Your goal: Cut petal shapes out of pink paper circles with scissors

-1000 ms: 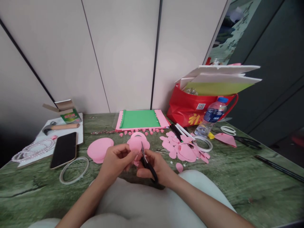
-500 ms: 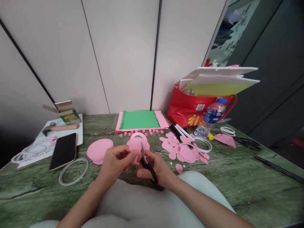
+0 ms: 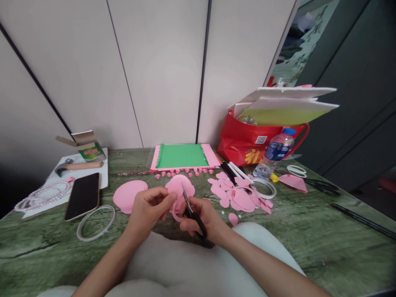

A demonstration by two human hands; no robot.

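My right hand grips a pair of black-handled scissors, blades pointing up and away over pink paper. My left hand is pinched at the left edge of a piece of pink paper, with a narrow curved strip hanging below beside the scissors. Just beyond, a scalloped pink paper shape lies under the blade tips. Left of my left hand rests a stack of pink paper ovals. On the right, cut pink petals lie in a loose heap.
Green and pink sheets lie at the back, with small pink pieces in front. A red bag and water bottle stand right. Tape rolls, a phone, hammer and bead string lie left.
The curved pink strip has swung from the far side of the paper to the near side, below the blades. Both hands have stayed nearly in place.
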